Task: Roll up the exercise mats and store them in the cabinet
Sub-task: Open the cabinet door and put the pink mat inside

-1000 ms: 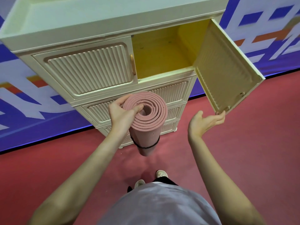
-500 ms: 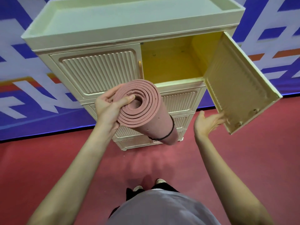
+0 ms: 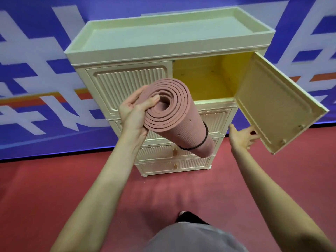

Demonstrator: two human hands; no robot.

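Before the cabinet [image 3: 127, 84], left grip [image 3: 133, 113] clasps rolled mat [image 3: 174, 115]; right grip [image 3: 242, 136], fingers spread wide, touches door [image 3: 276, 104].

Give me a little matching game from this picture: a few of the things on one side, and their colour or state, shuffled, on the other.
Things:
1. rolled mat
2. right-hand cabinet door
3. left-hand cabinet door
4. floor

States:
A. swung open
B. red, bare underfoot
C. closed
D. pink, bound by a black band, gripped in the left hand

Pairs: 1-D, 2-A, 3-C, 4-B
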